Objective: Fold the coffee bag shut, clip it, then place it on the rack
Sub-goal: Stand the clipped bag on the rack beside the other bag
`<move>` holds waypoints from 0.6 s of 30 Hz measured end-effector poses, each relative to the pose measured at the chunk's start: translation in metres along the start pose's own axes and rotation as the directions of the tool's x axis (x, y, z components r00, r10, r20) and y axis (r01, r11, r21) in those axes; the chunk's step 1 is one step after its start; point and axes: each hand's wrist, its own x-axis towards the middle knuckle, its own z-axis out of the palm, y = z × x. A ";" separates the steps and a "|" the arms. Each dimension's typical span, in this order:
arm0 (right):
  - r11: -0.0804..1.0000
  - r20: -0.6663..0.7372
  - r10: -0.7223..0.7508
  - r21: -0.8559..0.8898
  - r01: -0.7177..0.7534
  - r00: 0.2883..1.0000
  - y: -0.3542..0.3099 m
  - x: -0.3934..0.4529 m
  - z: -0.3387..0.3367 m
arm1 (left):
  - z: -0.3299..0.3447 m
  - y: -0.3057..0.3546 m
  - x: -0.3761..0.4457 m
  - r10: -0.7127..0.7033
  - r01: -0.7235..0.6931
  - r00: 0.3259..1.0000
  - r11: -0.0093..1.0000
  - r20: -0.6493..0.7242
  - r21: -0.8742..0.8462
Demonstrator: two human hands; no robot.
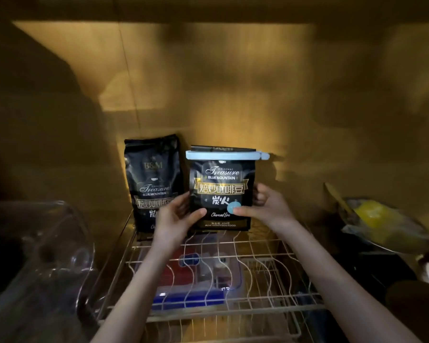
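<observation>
- Both bare forearms reach up from the bottom of the frame and meet at a black coffee bag (222, 191) in the centre.
- Left hand (176, 220) grips the bag's lower left edge, thumb lying across the front near the bottom and the other fingers wrapped behind.
- Right hand (265, 206) grips the lower right edge the same way, thumb tip pressed on the front beside a round blue sticker, fingers curled behind.
- That bag stands upright, its bottom at the back edge of the wire rack (233, 246); whether it rests on the wires or is held just above them is unclear.
- Its top is folded over and a pale blue sealing clip (227, 155) runs across the fold, one end sticking out to the right.
- Just left of it, slightly further back, a second coffee bag (151, 179) stands upright, unclipped.
- Under the wires lies a blue-lidded box (191, 293).
- At the right edge sits a bowl with something yellow (374, 216); at lower left, a clear plastic container (42, 256).
</observation>
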 end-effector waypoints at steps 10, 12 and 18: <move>0.999 0.042 0.026 -0.025 -0.025 0.999 0.049 0.025 0.009 | 0.024 -0.041 0.007 0.087 -0.033 0.984 0.946 -0.154 0.321; 0.999 0.038 0.028 -0.023 -0.027 0.999 0.054 0.028 0.010 | 0.027 -0.042 0.007 0.111 -0.042 0.980 0.927 -0.165 0.373; 1.000 0.058 0.029 -0.001 -0.029 0.998 0.056 0.031 0.012 | 0.039 -0.044 0.003 0.303 -0.217 0.944 0.869 -0.130 0.445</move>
